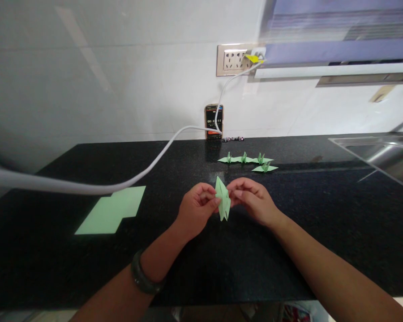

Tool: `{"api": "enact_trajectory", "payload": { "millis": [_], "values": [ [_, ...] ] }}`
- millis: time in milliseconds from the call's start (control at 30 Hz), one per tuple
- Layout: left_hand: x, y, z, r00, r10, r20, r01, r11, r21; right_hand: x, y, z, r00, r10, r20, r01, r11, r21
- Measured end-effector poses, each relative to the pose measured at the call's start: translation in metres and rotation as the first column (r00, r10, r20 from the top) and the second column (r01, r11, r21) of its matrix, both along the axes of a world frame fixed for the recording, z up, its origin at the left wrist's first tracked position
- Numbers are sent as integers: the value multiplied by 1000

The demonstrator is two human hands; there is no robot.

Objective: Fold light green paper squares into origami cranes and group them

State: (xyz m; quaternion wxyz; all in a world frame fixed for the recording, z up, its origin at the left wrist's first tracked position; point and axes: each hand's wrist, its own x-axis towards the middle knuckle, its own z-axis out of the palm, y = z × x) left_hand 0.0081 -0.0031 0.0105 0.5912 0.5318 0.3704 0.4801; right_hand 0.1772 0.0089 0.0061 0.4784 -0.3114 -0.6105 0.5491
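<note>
Left hand [195, 209] pinching folded green paper [223, 197]; right hand [254, 200] at its edge, grip unclear. Uneven tug between hands might tear creases.

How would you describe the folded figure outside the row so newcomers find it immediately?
On the black counter, beyond the right hand, three folded green figures stand in a row. The fourth figure sits just in front of the row's right end, alone outside it.

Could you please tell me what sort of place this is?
Probably a kitchen: a metal sink is set into the dark counter, and a socket panel is mounted on the pale wall behind.
</note>
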Motion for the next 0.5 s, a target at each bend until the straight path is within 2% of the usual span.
{"api": "enact_trajectory", "payload": {
  "millis": [100,267,367,500],
  "values": [
    [-1,0,-2,996,42,-77,-35,995,89,-2,1,0,998,-42,36,45,994,-95],
    [-2,-2,-4,976,89,-198,-47,976,212,-4,0,1,978,30,206,-6,993,-115],
    [-2,-3,-3,976,85,-200,-41,976,216,-4,-1,1,976,39,216,-14,994,-112],
    [-1,-2,-1,983,65,-170,-38,987,155,-4,-1,2,973,33,227,-9,994,-105]
  ]
}}
